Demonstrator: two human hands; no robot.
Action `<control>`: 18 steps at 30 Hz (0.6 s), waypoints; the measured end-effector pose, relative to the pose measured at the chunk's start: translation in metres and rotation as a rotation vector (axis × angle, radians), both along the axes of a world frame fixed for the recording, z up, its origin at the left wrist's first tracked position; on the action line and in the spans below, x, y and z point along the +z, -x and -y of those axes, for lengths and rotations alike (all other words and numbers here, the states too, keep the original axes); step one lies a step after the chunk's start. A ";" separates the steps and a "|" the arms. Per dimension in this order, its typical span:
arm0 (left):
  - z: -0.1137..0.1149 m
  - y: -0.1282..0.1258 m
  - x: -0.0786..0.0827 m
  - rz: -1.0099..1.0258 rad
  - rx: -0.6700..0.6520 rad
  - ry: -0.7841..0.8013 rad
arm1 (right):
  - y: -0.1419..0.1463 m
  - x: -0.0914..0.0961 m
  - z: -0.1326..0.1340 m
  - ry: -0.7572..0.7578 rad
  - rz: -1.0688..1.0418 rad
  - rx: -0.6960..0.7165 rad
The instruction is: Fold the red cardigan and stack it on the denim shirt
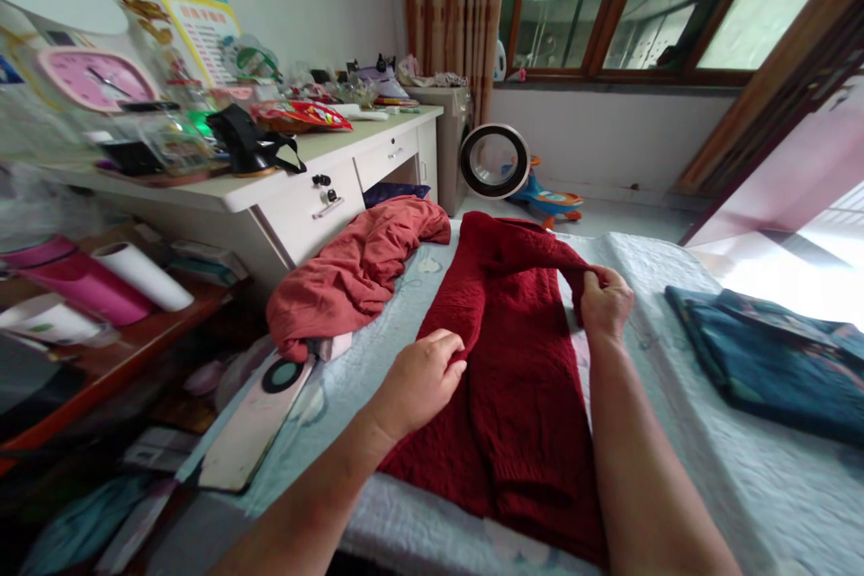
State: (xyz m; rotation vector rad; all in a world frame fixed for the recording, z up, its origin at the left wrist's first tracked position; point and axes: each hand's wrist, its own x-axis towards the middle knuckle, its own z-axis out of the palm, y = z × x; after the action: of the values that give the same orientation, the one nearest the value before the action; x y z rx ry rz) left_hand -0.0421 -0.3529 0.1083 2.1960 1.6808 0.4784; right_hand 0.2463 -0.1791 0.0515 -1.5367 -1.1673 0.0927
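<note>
A dark red knitted sweater lies spread on the light blue bed cover, one sleeve folded down over its body. My left hand pinches the sweater's left side, fingers closed on the knit. Further up on the right, my right hand grips the other sleeve and holds it raised a little off the bed. The lower hem reaches the near edge of the bed. Fabric hides the fingertips of both hands in part.
Left of the sweater lie a crumpled coral-red cloth and a flat white object with a dark ring. Folded dark blue jeans rest at the right. Beyond stand a cluttered desk and a washing machine with its round door open.
</note>
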 end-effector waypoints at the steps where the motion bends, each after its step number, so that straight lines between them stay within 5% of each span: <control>1: 0.001 -0.006 -0.005 0.002 -0.032 0.019 | -0.005 -0.001 -0.001 0.001 0.000 -0.031; 7: 0.010 -0.024 -0.034 -0.094 -0.199 0.131 | -0.016 -0.010 0.001 0.176 0.167 -0.125; 10: 0.010 -0.016 -0.027 -0.063 -0.278 0.195 | -0.009 -0.011 0.005 0.335 0.293 -0.155; 13: 0.000 -0.003 -0.010 0.065 -0.384 0.277 | -0.001 -0.008 0.006 0.314 0.395 -0.129; 18: -0.025 0.012 -0.008 0.081 -0.153 0.019 | 0.016 -0.002 0.007 0.171 0.497 0.012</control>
State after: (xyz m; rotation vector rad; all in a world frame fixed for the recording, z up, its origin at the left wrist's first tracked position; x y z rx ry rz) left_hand -0.0543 -0.3279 0.1001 2.2390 1.4569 0.5017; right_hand 0.2304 -0.1856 0.0499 -1.7602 -1.5897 -0.1983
